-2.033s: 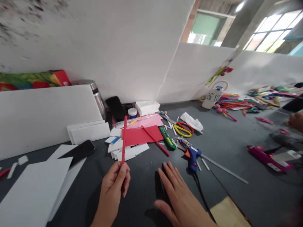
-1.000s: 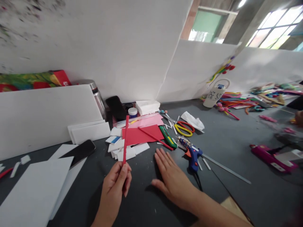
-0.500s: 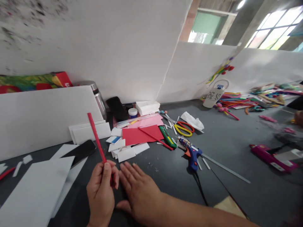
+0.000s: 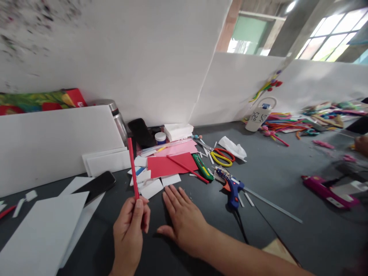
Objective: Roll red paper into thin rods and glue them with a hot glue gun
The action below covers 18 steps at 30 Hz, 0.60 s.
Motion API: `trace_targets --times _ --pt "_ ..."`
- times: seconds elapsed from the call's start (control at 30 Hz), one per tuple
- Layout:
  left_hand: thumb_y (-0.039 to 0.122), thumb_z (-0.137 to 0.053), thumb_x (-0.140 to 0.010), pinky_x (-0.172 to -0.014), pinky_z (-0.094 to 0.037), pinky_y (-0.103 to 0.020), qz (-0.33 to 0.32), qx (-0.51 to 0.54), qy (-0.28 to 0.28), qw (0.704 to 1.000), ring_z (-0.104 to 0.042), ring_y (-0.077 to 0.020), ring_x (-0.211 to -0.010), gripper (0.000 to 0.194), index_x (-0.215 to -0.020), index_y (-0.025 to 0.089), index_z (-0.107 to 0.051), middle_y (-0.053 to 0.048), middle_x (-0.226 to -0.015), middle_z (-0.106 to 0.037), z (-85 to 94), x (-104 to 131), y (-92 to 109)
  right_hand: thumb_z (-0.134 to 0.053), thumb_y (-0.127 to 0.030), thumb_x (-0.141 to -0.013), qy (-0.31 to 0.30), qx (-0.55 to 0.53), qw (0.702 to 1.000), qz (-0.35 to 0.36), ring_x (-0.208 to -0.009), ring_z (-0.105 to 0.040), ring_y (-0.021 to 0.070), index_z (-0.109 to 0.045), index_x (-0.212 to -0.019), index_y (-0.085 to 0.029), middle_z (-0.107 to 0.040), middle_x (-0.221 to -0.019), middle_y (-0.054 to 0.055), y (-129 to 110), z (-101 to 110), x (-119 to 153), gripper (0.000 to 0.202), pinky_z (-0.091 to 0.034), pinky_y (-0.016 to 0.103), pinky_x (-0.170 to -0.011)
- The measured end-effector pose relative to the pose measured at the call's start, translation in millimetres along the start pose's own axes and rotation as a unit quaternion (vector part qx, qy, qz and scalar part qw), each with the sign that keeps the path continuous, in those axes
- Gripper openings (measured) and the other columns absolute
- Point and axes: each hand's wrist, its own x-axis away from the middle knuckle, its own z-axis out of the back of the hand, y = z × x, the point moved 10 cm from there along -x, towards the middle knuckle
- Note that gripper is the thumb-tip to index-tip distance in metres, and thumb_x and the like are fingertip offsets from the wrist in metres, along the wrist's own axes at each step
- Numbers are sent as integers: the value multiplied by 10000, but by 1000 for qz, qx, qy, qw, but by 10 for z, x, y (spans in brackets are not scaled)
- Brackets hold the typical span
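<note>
Between the thumb and fingers of my left hand (image 4: pixel 130 230) a thin red paper stick (image 4: pixel 132 166) is gripped, pointing up and leaning slightly left. My right hand (image 4: pixel 184 220) lies flat on the dark table (image 4: pixel 161 255), fingers stretched and thumb apart, with nothing in it. Just beyond its fingertips are white paper pieces (image 4: pixel 151 188) and a red sheet (image 4: pixel 161 165). Across that sheet lies a second red stick (image 4: pixel 186 168). A green utility knife (image 4: pixel 202 167) rests at the sheet's right edge.
Right of my hands lie a blue glue gun (image 4: pixel 235 189) with its cord and yellow-and-orange scissors (image 4: pixel 221 156). White boards (image 4: pixel 43 230) and a black phone (image 4: pixel 99 186) are at left. A purple glue gun (image 4: pixel 329 191) sits far right, near another person's blurred hand (image 4: pixel 361 145).
My left hand has shifted right with the red stick, which stands more upright. My right hand has slid right across the table, still flat.
</note>
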Motion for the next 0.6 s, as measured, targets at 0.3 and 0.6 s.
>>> trace_targets --times 0.3,0.6 --pt "433 -522 -949 -435 -343 -180 5 -13 -18 1000 -410 -81 -474 259 -918 189 -602 46 -572 -482 -53 2 -39 -402 -556 -982 27 7 997 -76 -1487 -195 304 -337 -1509 -46 -237 -1592 201 607 254 249 736 -253 511 -1196" --pt "428 -519 -951 -430 -337 -178 -7 -22 -21 999 -413 -79 -465 258 -896 189 -599 48 -569 -483 -65 4 2 -391 -493 -1010 -21 -94 992 76 -1502 -146 218 -128 -1573 -115 -191 -1616 156 303 216 321 727 -172 436 -1226"
